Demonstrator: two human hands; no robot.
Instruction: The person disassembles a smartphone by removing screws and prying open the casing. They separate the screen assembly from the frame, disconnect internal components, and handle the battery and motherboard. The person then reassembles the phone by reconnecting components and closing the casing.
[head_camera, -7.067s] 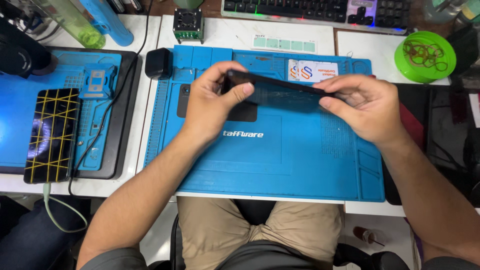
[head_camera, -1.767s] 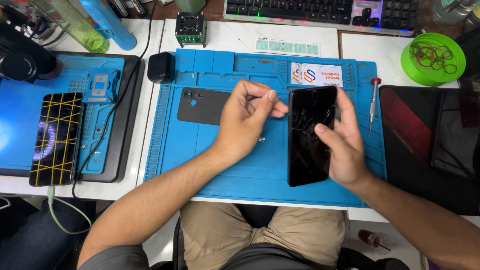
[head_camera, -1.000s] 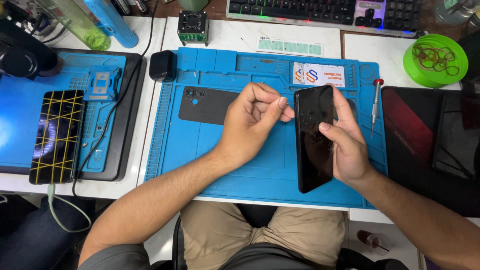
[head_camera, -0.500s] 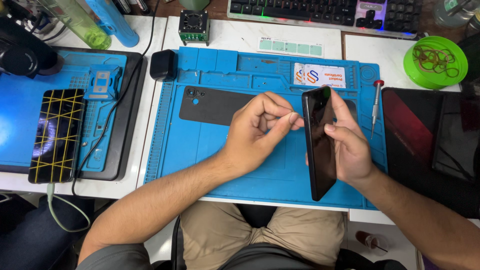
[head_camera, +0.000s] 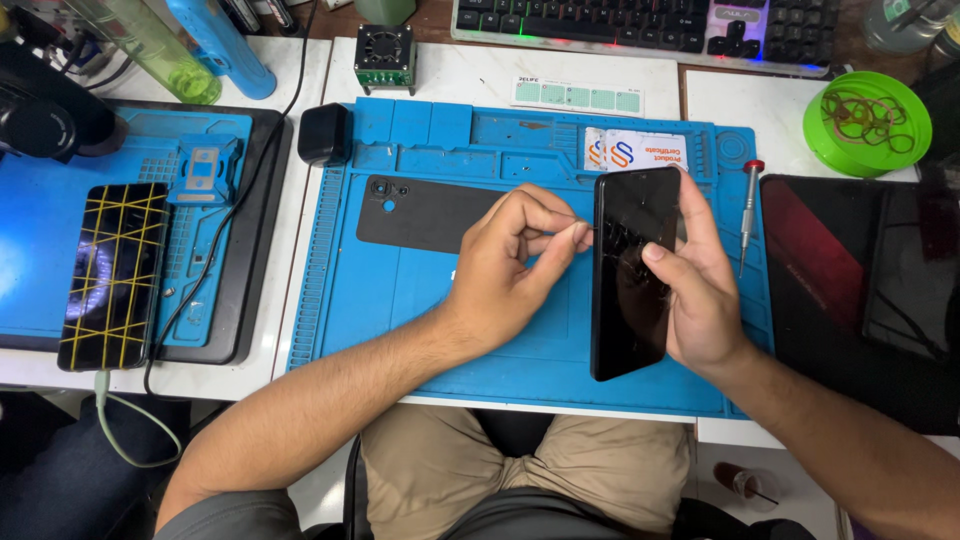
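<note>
Right hand clamps cracked phone upright above blue mat, screen facing up for access. Left hand fingers pinched together on thin pick (barely visible) at phone's left edge. Back cover parked flat behind on mat.

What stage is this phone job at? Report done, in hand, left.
Done: the dark back cover is off and lies on the blue mat. In hand: the right hand holds the cracked phone; the left hand pinches something thin at its edge. Left: the cracked screen remains on; the screwdriver lies unused.
</note>
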